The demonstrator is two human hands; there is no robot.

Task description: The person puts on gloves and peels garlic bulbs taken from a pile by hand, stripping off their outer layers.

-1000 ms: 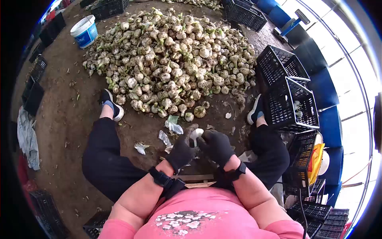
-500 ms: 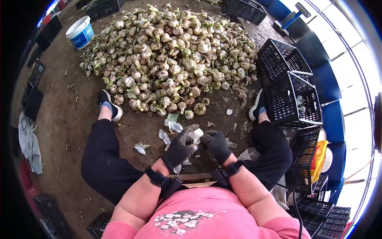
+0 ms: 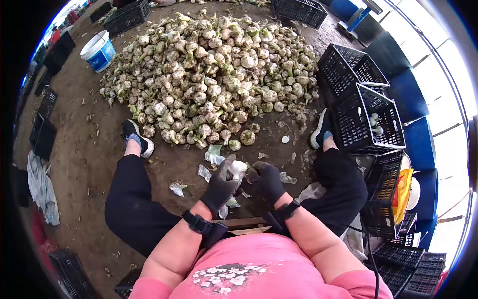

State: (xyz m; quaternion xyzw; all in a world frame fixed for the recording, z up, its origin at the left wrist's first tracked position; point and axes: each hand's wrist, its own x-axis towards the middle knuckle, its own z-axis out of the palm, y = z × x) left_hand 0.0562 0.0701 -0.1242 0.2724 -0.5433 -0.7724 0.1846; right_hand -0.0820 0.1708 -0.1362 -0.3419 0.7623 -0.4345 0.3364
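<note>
My left hand (image 3: 221, 188), in a dark work glove, grips a clean white garlic bulb (image 3: 238, 169) between thumb and fingers. Just right of the bulb, my right hand (image 3: 266, 183), gloved too, has its fingers curled in; whether something small is in them is hidden. A narrow gap shows between the right fingertips and the bulb. Beyond both hands rises a large heap of dirty, unpeeled garlic bulbs (image 3: 209, 74). Thin pale skins, one a scrap of peel (image 3: 214, 154), litter the ground around my hands.
Black plastic crates stand at my right, and the nearer crate (image 3: 368, 119) holds a few white bulbs. A white and blue bucket (image 3: 98, 51) sits left of the heap. My legs flank the work area. Another crate (image 3: 381, 194) at lower right has a yellow bag (image 3: 402, 194) beside it.
The white garlic bulb has turned and moved slightly left with my left hand, showing more of itself. My right hand has drawn a little away from it. The view has shifted slightly.
</note>
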